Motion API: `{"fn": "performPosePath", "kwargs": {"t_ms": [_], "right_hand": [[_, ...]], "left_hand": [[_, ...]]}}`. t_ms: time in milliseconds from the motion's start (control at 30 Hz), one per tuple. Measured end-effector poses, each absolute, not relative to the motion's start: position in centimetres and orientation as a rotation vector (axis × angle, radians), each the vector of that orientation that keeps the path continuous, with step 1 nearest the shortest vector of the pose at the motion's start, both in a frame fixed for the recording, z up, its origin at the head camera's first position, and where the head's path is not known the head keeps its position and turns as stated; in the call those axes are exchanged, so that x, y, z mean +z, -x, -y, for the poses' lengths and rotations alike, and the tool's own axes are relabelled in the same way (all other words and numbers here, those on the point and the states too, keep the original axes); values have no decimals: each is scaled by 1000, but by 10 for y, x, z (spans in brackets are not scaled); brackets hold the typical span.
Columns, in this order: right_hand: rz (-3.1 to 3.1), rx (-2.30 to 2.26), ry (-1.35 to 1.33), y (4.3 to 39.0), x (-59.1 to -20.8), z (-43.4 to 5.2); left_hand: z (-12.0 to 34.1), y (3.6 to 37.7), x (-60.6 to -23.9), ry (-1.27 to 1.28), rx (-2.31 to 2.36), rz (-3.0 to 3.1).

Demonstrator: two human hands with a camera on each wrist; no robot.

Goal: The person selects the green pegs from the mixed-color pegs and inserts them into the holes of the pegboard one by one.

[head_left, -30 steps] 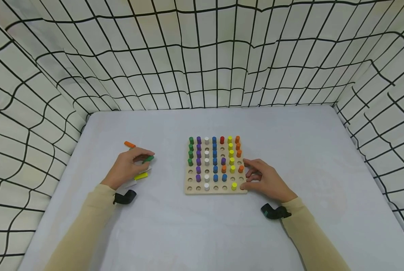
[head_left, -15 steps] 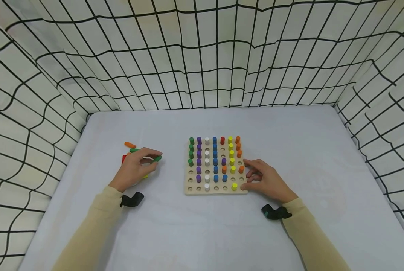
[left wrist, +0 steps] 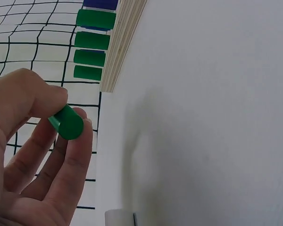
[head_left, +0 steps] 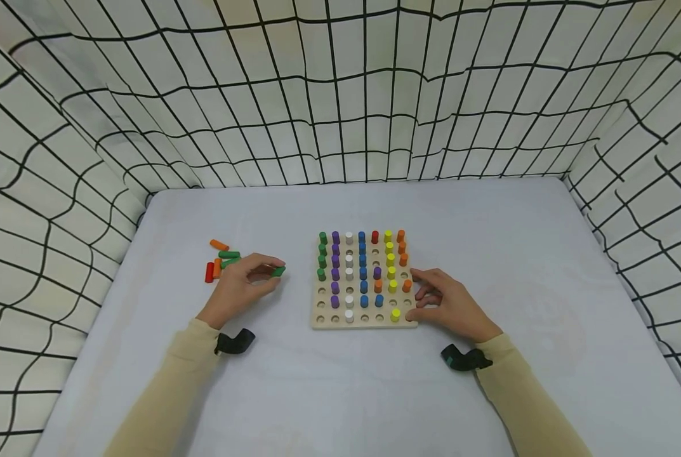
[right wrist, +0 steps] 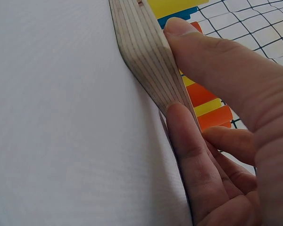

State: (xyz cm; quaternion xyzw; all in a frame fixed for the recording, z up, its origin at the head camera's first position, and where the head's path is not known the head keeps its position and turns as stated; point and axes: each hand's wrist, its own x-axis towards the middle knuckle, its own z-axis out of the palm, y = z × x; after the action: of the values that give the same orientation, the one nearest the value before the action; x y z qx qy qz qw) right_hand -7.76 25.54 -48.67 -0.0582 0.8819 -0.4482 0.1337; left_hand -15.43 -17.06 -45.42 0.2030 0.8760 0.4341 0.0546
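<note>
In my left hand, thumb and fingertips pinch a green peg, held above the table to the left of the wooden pegboard. Rows of coloured pegs stand upright in the board, among them four-peg green column pegs at its left edge and white pegs. Some holes, mostly toward the near side, have no peg. My right hand grips the board's right edge near its front corner, thumb on top and a finger against the side.
Loose pegs lie left of my left hand: an orange peg, a green peg, a red peg and others partly covered by the hand. A white tablecloth covers the table, and black wire grid stands around it.
My left hand has moved right, away from the loose pegs toward the board, carrying the green peg. More of the loose pegs now show. The right hand and the board have stayed put.
</note>
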Motion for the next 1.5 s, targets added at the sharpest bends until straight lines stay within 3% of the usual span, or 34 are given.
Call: {"fn": "performPosePath", "kwargs": {"t_ms": [667, 1500], "right_hand": [[-2554, -1310, 175, 78, -488, -256], [-2546, -1311, 185, 77, -486, -257]], "left_hand": [[133, 150, -459, -634, 1541, -2525], [121, 145, -465, -644, 1702, -2306]]}}
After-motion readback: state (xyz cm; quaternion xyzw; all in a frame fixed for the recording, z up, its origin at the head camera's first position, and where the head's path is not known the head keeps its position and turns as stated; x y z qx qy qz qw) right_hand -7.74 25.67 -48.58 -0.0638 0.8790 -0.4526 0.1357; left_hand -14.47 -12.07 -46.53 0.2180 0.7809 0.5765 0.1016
